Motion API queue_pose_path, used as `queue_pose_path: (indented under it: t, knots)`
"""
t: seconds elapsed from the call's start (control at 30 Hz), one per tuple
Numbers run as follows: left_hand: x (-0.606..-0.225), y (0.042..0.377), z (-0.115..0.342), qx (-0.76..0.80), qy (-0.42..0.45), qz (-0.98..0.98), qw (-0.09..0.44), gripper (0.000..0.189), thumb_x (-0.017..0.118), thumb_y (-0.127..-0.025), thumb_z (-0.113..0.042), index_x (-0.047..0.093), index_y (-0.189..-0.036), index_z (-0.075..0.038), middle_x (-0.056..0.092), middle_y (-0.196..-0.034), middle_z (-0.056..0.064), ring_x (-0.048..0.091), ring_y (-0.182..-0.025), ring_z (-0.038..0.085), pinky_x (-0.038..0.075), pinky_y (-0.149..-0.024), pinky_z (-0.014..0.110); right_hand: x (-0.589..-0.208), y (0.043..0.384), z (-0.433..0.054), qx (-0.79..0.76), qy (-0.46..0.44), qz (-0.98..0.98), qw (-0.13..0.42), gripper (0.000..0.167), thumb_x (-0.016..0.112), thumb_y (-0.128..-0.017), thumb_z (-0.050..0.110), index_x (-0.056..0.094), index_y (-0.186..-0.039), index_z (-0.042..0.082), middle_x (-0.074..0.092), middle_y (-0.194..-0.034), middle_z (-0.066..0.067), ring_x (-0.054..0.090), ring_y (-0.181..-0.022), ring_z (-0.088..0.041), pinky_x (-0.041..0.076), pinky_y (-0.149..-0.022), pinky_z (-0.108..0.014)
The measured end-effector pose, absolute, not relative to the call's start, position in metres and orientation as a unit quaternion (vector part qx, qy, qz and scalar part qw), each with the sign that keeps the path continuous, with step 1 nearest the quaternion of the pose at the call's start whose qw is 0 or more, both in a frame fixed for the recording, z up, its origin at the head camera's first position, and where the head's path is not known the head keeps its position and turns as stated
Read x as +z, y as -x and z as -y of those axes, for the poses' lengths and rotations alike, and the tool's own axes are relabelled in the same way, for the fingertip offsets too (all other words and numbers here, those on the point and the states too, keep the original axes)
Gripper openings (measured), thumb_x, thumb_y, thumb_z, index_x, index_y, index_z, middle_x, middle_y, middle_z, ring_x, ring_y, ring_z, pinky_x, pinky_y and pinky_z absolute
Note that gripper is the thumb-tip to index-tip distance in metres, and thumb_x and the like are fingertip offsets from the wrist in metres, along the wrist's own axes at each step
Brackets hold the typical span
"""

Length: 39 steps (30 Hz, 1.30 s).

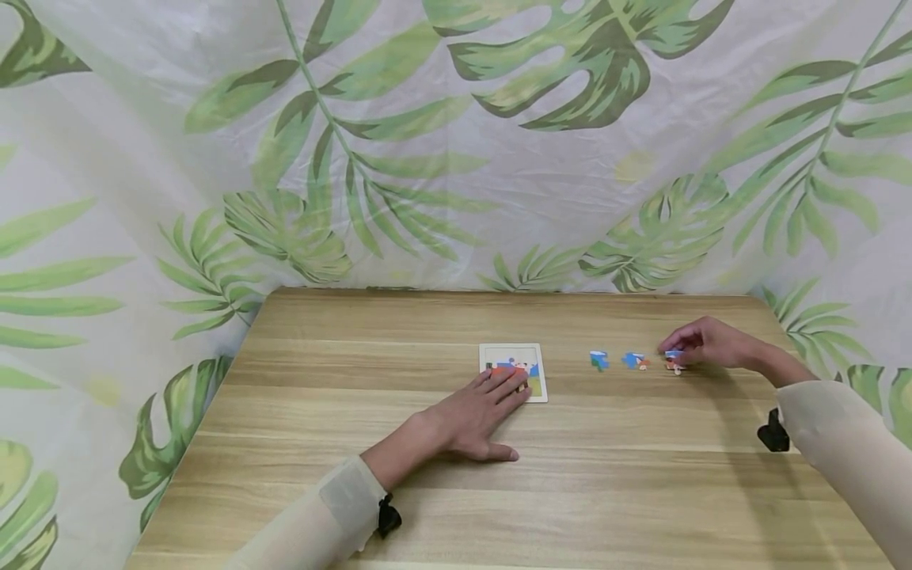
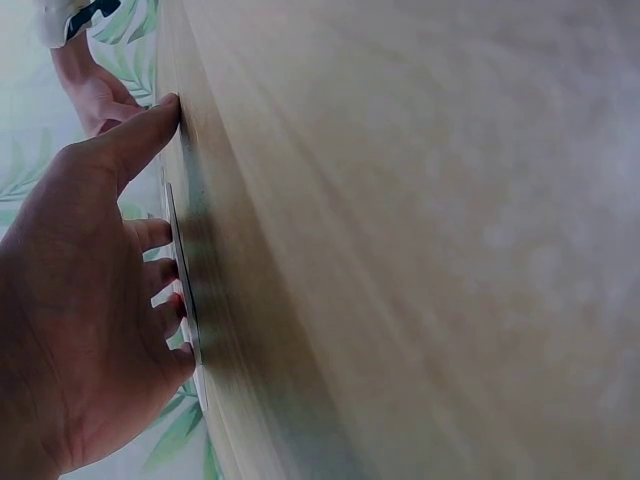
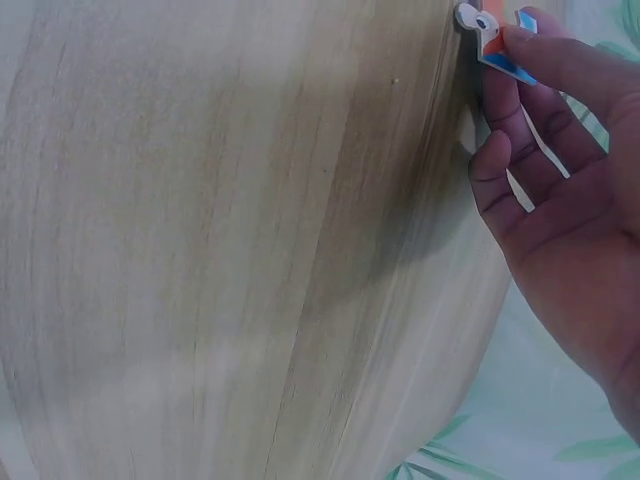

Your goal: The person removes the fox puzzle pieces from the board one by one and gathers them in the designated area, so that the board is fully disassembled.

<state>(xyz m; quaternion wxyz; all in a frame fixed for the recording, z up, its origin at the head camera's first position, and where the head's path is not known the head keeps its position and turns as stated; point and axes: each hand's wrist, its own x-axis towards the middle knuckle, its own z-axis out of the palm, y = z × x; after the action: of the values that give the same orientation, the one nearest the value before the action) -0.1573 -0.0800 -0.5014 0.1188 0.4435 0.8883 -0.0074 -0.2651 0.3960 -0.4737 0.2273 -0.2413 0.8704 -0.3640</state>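
My left hand [image 1: 480, 416] lies with its fingers straight across a small white-framed jigsaw board [image 1: 509, 347] at the middle of the table. Partly covered by those fingers, the board shows blue, red and yellow picture parts inside its frame. Over on the right, my right hand [image 1: 716, 345] pinches a jigsaw piece [image 3: 495, 42] between thumb and fingers. This piece is blue, orange and white with a printed eye. To its left lie two loose jigsaw pieces, a blue and green piece [image 1: 598, 361] and a blue and orange piece [image 1: 632, 361].
The wood-grain table [image 1: 342, 419] ends at a back edge against a leaf-printed cloth [image 1: 399, 142]. Black wrist devices [image 1: 773, 432] are strapped at both sleeves.
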Motion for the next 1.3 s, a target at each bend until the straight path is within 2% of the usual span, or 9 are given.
queue_pose_path:
  t: [0.6,0.9,1.17,1.3]
  knots:
    - [-0.504,0.157,0.080,-0.003,-0.444,-0.888,0.120,0.098,0.052,-0.101,-0.071,0.016,-0.172,-0.014,0.004,-0.179,0.007,0.000,-0.165,0.025,0.013,-0.133,0.048,-0.480,0.261,-0.392,-0.328,0.280,-0.890,0.146,0.015,0.084,-0.088,0.000,0.082,-0.103,0.001,0.081,-0.098,-0.011,0.069,-0.087,-0.001,0.056,-0.075,-0.017]
    - [-0.503,0.156,0.079,-0.002,-0.441,-0.889,0.122,0.098,0.051,-0.101,-0.071,0.015,-0.172,-0.015,0.003,-0.180,0.006,-0.001,-0.165,0.025,0.012,-0.133,0.047,-0.486,0.259,-0.393,-0.306,0.268,-0.906,0.114,0.015,0.086,-0.085,0.001,0.083,-0.100,0.006,0.079,-0.098,-0.008,0.067,-0.084,-0.003,0.056,-0.072,-0.021]
    - [-0.502,0.157,0.080,-0.002,-0.444,-0.888,0.120,0.098,0.052,-0.100,-0.072,0.016,-0.172,-0.014,0.005,-0.179,0.007,0.001,-0.165,0.026,0.012,-0.133,0.047,-0.476,0.260,-0.378,-0.272,0.264,-0.922,0.082,0.014,0.084,-0.089,0.003,0.082,-0.101,0.009,0.078,-0.098,-0.001,0.068,-0.085,-0.008,0.055,-0.072,-0.025]
    - [-0.501,0.157,0.080,-0.011,-0.443,-0.888,0.121,0.098,0.050,-0.100,-0.073,0.015,-0.172,-0.015,0.004,-0.179,0.007,0.001,-0.165,0.025,0.010,-0.133,0.045,-0.468,0.260,-0.360,-0.275,0.260,-0.922,0.085,0.012,0.079,-0.093,0.005,0.082,-0.104,0.009,0.077,-0.099,0.000,0.068,-0.086,-0.009,0.056,-0.072,-0.026]
